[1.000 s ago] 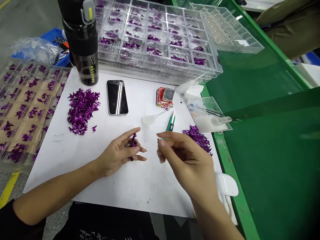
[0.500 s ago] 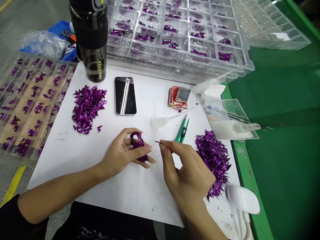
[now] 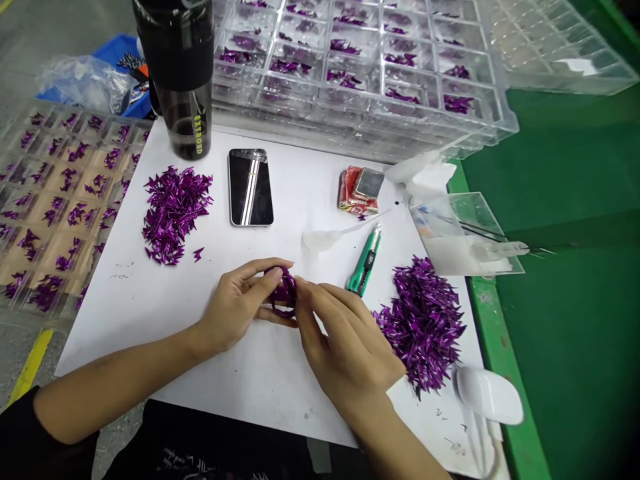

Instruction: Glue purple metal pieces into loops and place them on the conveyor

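A glossy purple ring-shaped part (image 3: 283, 293) with an open frame is held in my left hand (image 3: 237, 303), thumb on its upper edge and fingers behind and below it. My right hand (image 3: 345, 340) is closed in a pinch, its fingertips against the right side of the purple part. Whatever is between those fingertips is hidden now; a small thin dark piece showed there earlier. Right of my right hand lies a heap of pointed purple pieces (image 3: 425, 327). Just beyond it is a green utility knife (image 3: 365, 263).
A second purple heap (image 3: 175, 210) lies left of a phone (image 3: 251, 187). A dark bottle (image 3: 183, 80) stands behind. Compartment trays (image 3: 350, 100) stack at the back; another tray (image 3: 65, 207) sits left. A red box (image 3: 353, 190), white scoop (image 3: 323, 240) and white mouse (image 3: 489, 395) are on the paper.
My right hand has moved left, bringing its pinched fingertips to the purple part. My left hand has turned the part and shifted its thumb up to the upper edge.
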{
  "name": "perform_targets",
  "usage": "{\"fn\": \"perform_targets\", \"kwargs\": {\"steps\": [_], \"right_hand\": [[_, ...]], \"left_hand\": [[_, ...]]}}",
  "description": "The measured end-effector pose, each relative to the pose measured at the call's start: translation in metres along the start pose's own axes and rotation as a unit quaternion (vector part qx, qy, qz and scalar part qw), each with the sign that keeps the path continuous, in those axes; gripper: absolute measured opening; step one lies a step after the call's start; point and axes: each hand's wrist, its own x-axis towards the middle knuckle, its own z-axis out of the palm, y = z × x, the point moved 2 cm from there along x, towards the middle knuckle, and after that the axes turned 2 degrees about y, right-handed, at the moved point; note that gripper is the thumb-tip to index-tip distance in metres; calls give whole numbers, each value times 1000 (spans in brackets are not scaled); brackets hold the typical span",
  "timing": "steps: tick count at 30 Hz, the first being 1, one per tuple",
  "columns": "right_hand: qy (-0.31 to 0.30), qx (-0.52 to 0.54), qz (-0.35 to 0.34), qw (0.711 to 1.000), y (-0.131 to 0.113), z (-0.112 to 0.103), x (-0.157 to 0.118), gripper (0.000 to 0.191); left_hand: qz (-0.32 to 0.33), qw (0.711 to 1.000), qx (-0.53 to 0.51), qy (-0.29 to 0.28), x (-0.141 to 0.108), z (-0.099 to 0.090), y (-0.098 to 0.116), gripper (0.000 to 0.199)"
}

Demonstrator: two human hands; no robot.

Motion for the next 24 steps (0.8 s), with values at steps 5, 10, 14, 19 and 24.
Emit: {"fn": "perform_targets", "kwargs": {"steps": [5, 10, 14, 19, 24], "right_hand": [[-15, -9, -11, 1000, -2, 1, 0, 51], [-51, 40, 72, 995, -3, 4, 0, 40], [-32, -26, 44, 998, -12, 12, -2, 38], [-29, -91, 80, 992, -22, 23, -4, 28], [-38, -68, 189, 979, -23, 27, -1, 12]], "left_hand": [[-4, 999, -24, 32, -3, 3, 4, 30], [-3, 997, -50, 54, -2, 2, 4, 18], [20, 998, -48, 28, -1, 1, 1, 15], [53, 996, -62, 45, -3, 2, -4, 12], [79, 996, -31, 37, -3, 0, -7, 18]]}}
